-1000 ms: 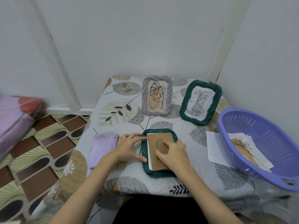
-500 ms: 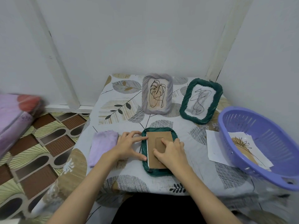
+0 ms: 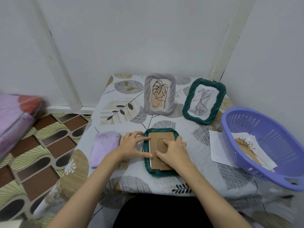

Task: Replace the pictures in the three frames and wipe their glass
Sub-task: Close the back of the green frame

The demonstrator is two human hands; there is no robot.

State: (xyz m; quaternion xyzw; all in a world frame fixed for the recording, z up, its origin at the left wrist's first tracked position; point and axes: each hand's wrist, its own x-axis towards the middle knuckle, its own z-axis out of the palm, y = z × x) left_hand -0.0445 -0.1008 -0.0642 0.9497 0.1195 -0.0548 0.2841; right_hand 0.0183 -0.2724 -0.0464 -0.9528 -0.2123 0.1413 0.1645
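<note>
A dark green frame lies face down in front of me, its brown cardboard backing on top and a thin white paper edge showing along the left. My right hand presses on the backing with bent fingers. My left hand rests on the frame's left rim, fingers spread. A grey frame with a leaf drawing and a second green frame with a scribble drawing stand upright at the back. A folded lilac cloth lies just left of my left hand.
A purple plastic basket sits at the right table edge with a printed picture inside. A white sheet lies beside and partly under it. Walls close the back and right. Left of the table are patterned floor and folded bedding.
My right hand has slid slightly up and right on the backing, which now sits squarer inside the frame; the white strip at the left has narrowed. My left hand stays on the rim.
</note>
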